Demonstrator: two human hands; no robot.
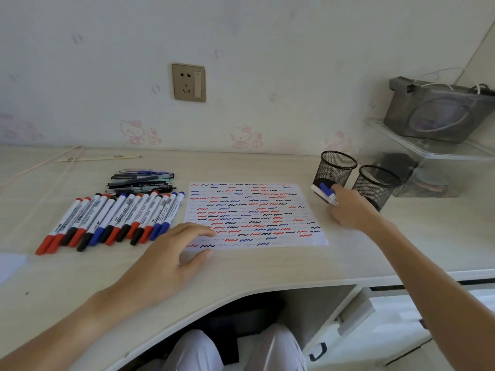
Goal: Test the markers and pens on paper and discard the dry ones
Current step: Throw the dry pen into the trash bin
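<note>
A white sheet of paper (300, 210) covered in red, blue and black squiggles lies in the middle of the desk. My left hand (171, 261) rests on its lower left corner with relaxed fingers. Left of the paper lies a row of several red, black and blue markers (112, 218), and behind them a pile of pens (142, 180). My right hand (351, 210) reaches to the right of the paper and grips a white marker with a blue cap (325, 192), its end right in front of the left black mesh cup (336, 170).
A second black mesh cup (377, 186) stands just right of the first. Behind it a clear plastic shelf (434, 151) carries a grey box (439, 111). A wall socket (188, 83) sits above the desk. The curved desk edge (241, 293) runs in front of me.
</note>
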